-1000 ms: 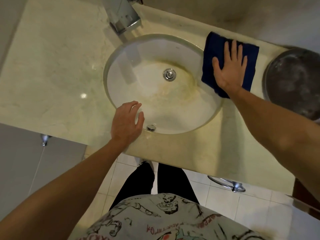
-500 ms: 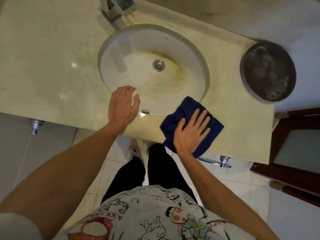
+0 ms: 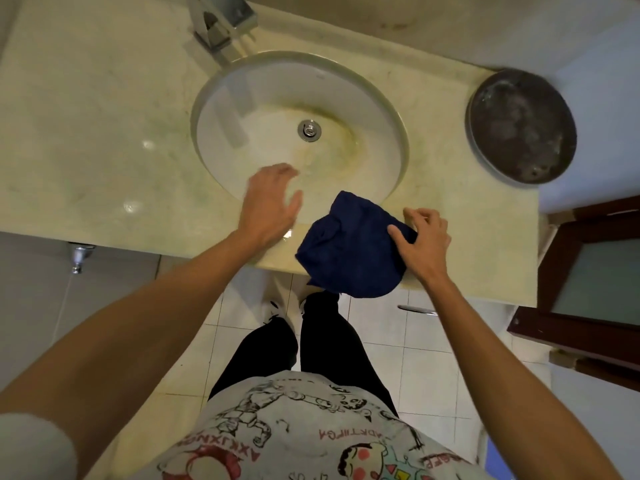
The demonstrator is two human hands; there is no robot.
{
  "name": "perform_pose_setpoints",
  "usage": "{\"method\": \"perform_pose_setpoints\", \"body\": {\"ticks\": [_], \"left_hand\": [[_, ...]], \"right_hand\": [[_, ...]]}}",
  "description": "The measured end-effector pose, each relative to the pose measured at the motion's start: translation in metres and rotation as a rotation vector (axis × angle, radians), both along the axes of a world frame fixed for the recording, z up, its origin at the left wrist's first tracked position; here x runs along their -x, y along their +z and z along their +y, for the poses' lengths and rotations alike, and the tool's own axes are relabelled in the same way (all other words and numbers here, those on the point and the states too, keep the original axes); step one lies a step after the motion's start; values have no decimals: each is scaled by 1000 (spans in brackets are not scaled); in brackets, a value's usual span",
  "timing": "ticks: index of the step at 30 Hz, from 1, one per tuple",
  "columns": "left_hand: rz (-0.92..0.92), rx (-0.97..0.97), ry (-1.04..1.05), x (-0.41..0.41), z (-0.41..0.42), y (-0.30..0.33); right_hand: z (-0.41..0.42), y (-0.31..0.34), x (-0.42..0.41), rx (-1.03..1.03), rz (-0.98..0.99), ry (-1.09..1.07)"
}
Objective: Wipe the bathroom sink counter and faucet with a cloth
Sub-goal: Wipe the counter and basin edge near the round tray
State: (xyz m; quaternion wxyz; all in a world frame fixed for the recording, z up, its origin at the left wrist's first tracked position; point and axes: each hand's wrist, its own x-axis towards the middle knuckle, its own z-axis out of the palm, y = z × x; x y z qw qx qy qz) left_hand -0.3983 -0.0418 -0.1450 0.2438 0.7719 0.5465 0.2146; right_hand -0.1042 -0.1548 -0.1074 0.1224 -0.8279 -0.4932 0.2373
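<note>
A dark blue cloth lies bunched on the front strip of the pale marble counter, partly hanging over its front edge. My right hand pinches the cloth's right side with curled fingers and thumb. My left hand hovers with relaxed fingers over the near rim of the round white sink, holding nothing. The sink bowl is stained yellow around its chrome drain. The chrome faucet stands at the back of the sink.
A round dark metal tray sits on the counter's right end. A dark wooden door frame stands at the right. Below the counter are white floor tiles and my legs. A chrome valve sticks out under the counter's left side.
My right hand dragged the cloth from the counter right of the sink down to the front edge, then went from flat on it to pinching its right side. The left hand barely moved.
</note>
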Motion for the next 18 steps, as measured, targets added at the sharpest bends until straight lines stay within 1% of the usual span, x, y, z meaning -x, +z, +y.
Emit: {"method": "perform_pose_setpoints", "body": {"ticks": [2, 3, 4, 6, 8, 9, 10, 12, 13, 16, 17, 18], "left_hand": [[-34, 87, -220, -35, 4, 16], [-4, 137, -332, -54, 7, 23], [75, 170, -442, -72, 9, 31], [312, 189, -624, -102, 14, 42], [511, 196, -702, -119, 22, 49], [550, 196, -717, -124, 27, 53], [553, 209, -726, -127, 33, 58], [489, 275, -730, -130, 44, 72], [451, 270, -723, -131, 48, 80], [386, 105, -681, -140, 50, 108], [360, 68, -670, -143, 45, 113], [347, 71, -682, -143, 39, 117]], "right_hand": [[8, 0, -12, 37, 29, 72], [12, 1, -17, 44, 37, 106], [14, 2, -21, 48, 77, 126], [15, 9, -23, 68, 244, 105], [15, 19, -23, 81, 334, 87], [15, 23, -24, 68, 314, 103], [15, 26, -26, 38, 290, 126], [18, 37, -31, -58, 221, 142], [21, 43, -34, -120, 184, 136], [26, 70, -43, -277, 75, 116], [25, 77, -43, -288, 54, 113], [22, 83, -44, -254, 72, 123]]}}
